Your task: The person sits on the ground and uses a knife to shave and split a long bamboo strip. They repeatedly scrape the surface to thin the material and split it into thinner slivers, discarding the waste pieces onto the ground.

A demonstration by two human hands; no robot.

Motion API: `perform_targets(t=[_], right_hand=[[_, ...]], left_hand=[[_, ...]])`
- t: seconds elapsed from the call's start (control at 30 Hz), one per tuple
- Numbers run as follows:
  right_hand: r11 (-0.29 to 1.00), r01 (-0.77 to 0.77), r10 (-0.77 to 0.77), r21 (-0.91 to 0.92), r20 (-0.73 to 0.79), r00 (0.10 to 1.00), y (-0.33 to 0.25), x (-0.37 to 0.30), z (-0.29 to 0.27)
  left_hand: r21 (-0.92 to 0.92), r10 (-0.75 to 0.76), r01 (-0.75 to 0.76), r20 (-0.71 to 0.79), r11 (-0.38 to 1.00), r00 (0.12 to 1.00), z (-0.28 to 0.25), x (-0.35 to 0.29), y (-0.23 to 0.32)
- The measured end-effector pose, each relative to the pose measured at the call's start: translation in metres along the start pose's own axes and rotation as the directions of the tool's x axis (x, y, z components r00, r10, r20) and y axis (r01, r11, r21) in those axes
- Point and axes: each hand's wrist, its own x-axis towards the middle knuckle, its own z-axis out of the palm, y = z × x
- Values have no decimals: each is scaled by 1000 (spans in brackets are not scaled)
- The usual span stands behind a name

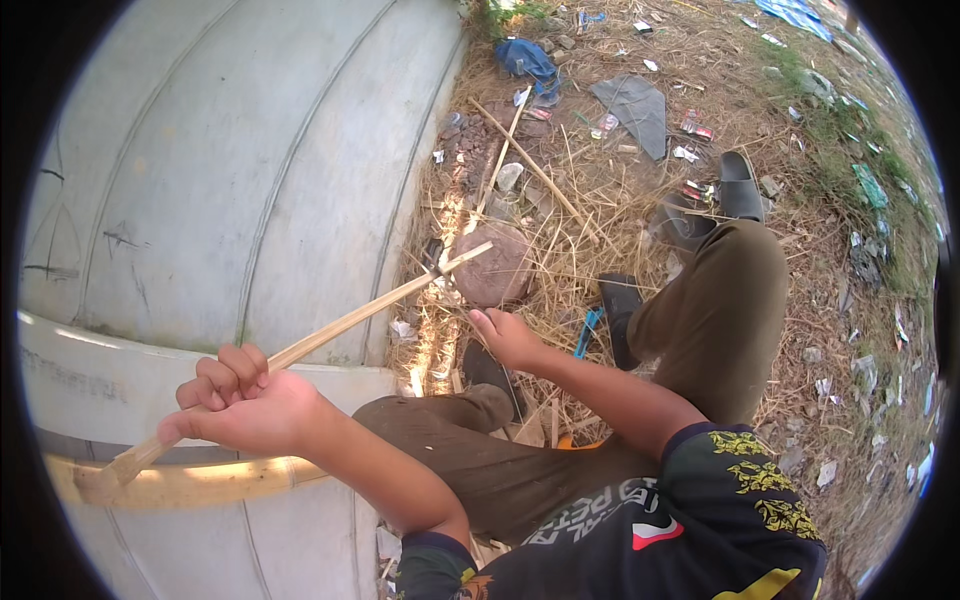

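My left hand (255, 400) is closed around a long pale bamboo strip (350, 318). The strip slants up to the right, and its far end reaches over a round reddish-brown block (497, 268) on the ground. A small dark object (436, 258) touches the strip near that end; its kind is too small to tell. My right hand (508, 340) is curled just in front of the block, thumb pointing toward it. Whatever lies inside its fingers is hidden. Beside the right hand, a bright blue narrow object (588, 332) rests on the straw.
A grey-white panel wall (270, 170) stands along the left, with a thick bamboo pole (230, 478) at its lower part. Loose bamboo sticks (540, 170), a blue cloth (528, 62), a grey scrap (635, 110) and dark sandals (740, 185) lie on littered, straw-covered ground.
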Motion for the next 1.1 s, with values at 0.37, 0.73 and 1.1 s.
perform_targets(t=[0.37, 0.73, 1.1], right_hand=[[945, 225, -209, -236, 92, 974, -74, -33, -6], [960, -260, 232, -99, -232, 945, 32, 9, 17], [1000, 14, -14, 7, 5, 1000, -48, -19, -2]], left_hand=[[-39, -12, 13, 29, 999, 999, -16, 8, 1], [-334, 31, 213, 597, 918, 802, -42, 20, -7], [-418, 219, 542, 892, 729, 395, -54, 38, -12]])
